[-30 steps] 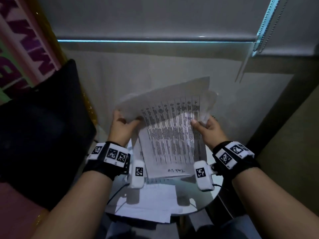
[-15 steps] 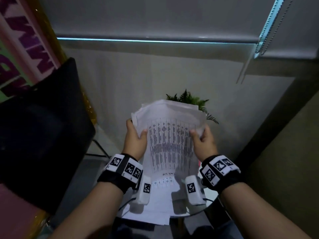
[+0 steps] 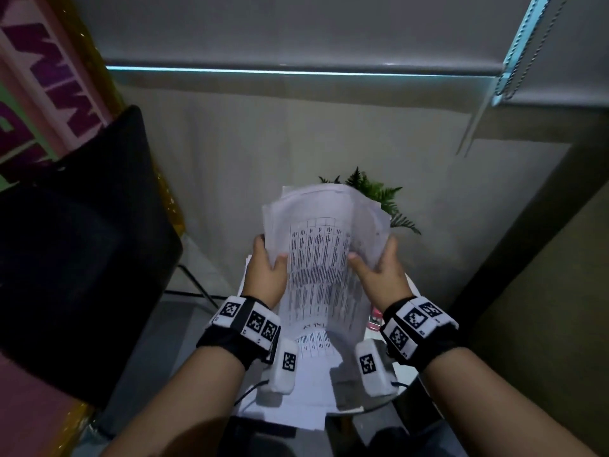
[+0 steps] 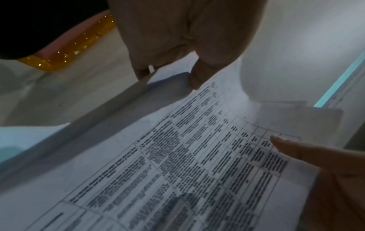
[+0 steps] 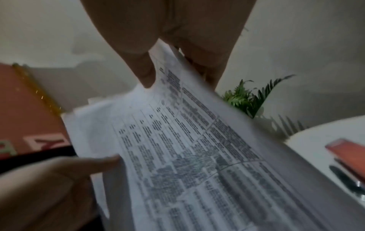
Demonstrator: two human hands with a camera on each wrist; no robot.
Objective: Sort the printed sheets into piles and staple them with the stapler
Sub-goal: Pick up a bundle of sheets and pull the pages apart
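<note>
Over the small round bench [image 3: 407,389], both hands grip one bundle of printed sheets [image 3: 324,258] — left hand [image 3: 265,275] and right hand [image 3: 382,275] pinching its side edges. More sheets [image 3: 303,387] lie loose below; red stapler [image 5: 347,156] untouched — sorting barely begun, I'd say.

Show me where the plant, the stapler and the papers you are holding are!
plant [image 3: 374,189], head view: green fronds behind the sheets.
stapler [image 5: 347,150], right wrist view: its red top, on the white table.
held papers [image 3: 316,258], head view: middle of the printed top page.
</note>
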